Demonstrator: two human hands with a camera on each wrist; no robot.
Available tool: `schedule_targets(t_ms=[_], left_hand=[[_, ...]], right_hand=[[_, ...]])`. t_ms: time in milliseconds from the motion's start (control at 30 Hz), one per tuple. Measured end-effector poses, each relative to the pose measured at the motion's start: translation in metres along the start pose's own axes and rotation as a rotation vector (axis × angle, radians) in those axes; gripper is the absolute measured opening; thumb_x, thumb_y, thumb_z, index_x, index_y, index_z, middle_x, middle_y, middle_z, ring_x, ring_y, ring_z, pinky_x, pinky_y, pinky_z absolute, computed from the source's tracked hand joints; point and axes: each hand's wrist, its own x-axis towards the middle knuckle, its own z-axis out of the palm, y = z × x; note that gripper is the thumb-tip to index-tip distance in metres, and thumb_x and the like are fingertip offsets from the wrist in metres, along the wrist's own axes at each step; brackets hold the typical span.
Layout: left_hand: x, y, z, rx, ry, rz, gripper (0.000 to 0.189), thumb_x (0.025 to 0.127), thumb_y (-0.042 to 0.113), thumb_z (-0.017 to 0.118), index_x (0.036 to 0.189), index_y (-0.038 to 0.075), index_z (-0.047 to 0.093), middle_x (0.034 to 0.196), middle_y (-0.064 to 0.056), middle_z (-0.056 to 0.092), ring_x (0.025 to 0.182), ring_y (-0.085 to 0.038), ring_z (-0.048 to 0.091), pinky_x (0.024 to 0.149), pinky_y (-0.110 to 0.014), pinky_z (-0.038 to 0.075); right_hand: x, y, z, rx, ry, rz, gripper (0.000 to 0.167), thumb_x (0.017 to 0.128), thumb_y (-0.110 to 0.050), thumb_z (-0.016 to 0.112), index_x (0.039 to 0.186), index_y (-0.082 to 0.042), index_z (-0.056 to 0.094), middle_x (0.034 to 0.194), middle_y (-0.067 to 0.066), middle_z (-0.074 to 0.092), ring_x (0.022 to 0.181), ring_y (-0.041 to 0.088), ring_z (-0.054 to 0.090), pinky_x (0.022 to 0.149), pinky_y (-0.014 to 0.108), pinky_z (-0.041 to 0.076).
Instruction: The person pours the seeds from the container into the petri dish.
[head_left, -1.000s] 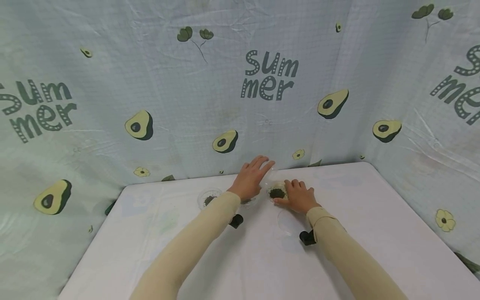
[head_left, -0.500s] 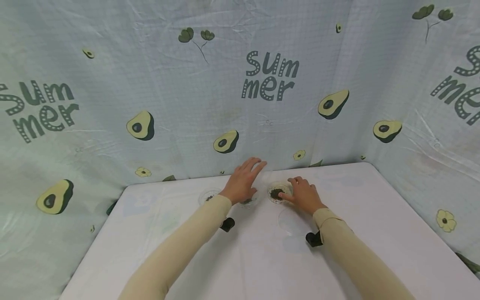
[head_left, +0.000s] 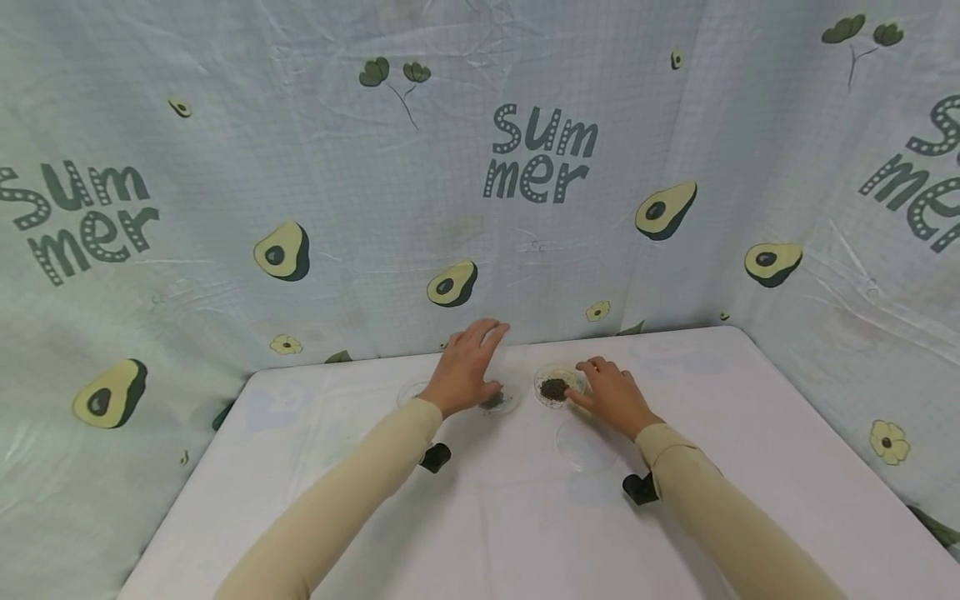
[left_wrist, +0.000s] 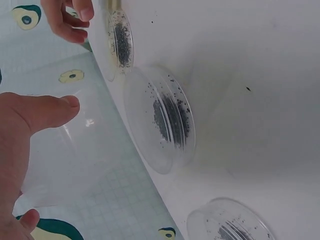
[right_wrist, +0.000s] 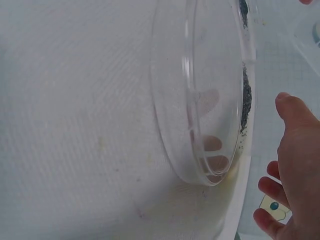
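Observation:
My left hand holds a clear round lid between thumb and fingers, raised behind the middle petri dish. That dish has a small heap of dark grains in it. To its right stands another petri dish with dark grains. Beside that dish's right rim, my right hand hovers with its fingers spread and nothing in them. A third dish of grains sits on the left, partly covered by the left hand in the head view. Nearer me lies a clear, empty round dish or lid.
A white table carries the dishes, its back edge close to a hanging cloth printed with avocados and lettering. Black wrist cameras sit under both forearms. A few stray dark specks lie on the tabletop.
My left hand has moved left with the clear lid, away from the right dish to behind the middle one. The right hand has drawn back slightly to the right from its dish.

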Motion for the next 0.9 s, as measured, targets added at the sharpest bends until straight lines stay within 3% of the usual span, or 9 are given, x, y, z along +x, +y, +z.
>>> schedule_targets(t_ms=[500,900], left_hand=[[-0.017,-0.011,-0.009,-0.034,0.044,-0.051,0.092,0.069,0.029,0.088,0.143,0.006,0.04,0.142,-0.011,0.048,0.134,-0.026,0.043,0.108,-0.046,0.039],[-0.032,-0.018,-0.013,-0.055,0.024,-0.111,0.092,0.071,0.03,0.086,0.145,0.007,0.037,0.145,-0.011,0.045,0.136,-0.026,0.043,0.109,-0.045,0.039]], right_hand=[[-0.008,-0.005,-0.002,0.029,0.023,-0.028,0.048,0.092,-0.034,0.065,0.127,-0.003,0.056,0.125,0.018,0.057,0.116,0.036,0.056,0.092,0.057,0.045],[-0.013,-0.005,-0.003,0.045,0.015,-0.039,0.048,0.092,-0.035,0.064,0.127,-0.003,0.057,0.124,0.018,0.058,0.116,0.037,0.056,0.092,0.057,0.046]])
